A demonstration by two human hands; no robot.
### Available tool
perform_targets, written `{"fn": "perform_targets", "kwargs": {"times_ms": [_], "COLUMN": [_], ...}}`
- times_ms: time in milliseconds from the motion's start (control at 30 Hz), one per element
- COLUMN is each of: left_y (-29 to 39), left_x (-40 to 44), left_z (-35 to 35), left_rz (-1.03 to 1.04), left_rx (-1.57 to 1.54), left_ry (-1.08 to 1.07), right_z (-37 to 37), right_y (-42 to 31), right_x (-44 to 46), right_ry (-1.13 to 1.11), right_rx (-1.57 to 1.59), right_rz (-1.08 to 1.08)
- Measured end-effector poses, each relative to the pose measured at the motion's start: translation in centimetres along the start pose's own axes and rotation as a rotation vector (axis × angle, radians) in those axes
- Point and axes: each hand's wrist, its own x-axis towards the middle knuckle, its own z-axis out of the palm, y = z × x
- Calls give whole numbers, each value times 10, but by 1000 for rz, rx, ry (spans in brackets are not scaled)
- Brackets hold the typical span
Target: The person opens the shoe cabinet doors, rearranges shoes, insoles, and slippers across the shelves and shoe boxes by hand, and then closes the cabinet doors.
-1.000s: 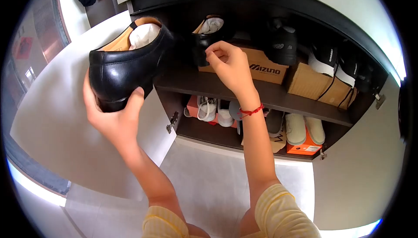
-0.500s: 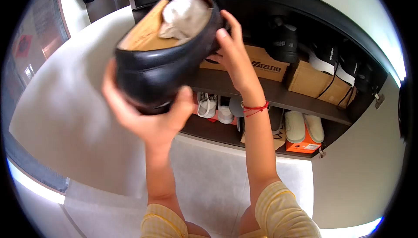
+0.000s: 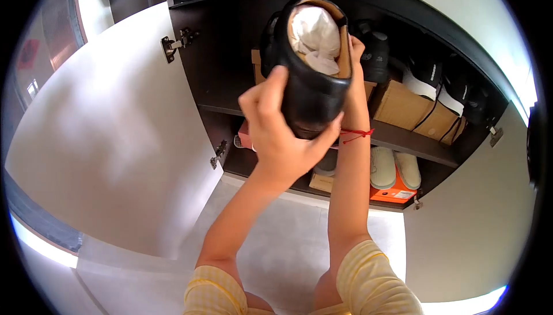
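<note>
A black leather shoe [image 3: 314, 99] with white paper stuffed inside is held up in front of the open cabinet. My left hand [image 3: 282, 131] grips its lower end, thumb on the right side and fingers on the left. Behind the shoe's right side is my right hand [image 3: 356, 50], mostly hidden; whether it touches the shoe cannot be made out. Part of another black shoe [image 3: 269, 41] shows on the upper shelf, behind the held one.
White cabinet doors stand open at left [image 3: 103, 136] and right [image 3: 466, 211]. Black-and-white sneakers [image 3: 423, 79] rest on a cardboard box [image 3: 406, 107]. Below, pale slippers [image 3: 383, 168] sit on an orange box [image 3: 397, 193]. Metal hinges [image 3: 178, 43] jut out at the left door.
The held shoe has moved right and turned more upright, carried by my left hand. My right hand has shifted right and is now largely behind the shoe.
</note>
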Motion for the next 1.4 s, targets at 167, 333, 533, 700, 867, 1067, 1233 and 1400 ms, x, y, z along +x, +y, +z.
{"fn": "perform_targets", "kwargs": {"times_ms": [167,333,533,700,867,1067,1233,1400], "left_y": [-14,-31,-53,-57,-65,-98,-106,-130], "left_x": [-12,-22,-26,-19,-10,-10,3,14], "left_z": [30,43,64,79,91,90,67,38], "left_rz": [14,-79,-157,-91,-258,-217,4,-353], "left_rx": [1,-73,-64,88,139,444,617,225], "left_ry": [21,-53,-39,-67,-63,-151,-284,-260], "right_z": [-13,-15,-36,-42,-41,-34,-30,-33], "right_y": [-6,-4,-16,-16,-8,25,49,65], "right_x": [-2,4,5,6,2,5,1,2], "right_ry": [-2,21,-252,-337,-470,-397,-229,-149], "right_rx": [43,-22,-256,-268,-141,-504,-332,-503], "right_rz": [194,204,157,147,42,-122,-101,-229]}}
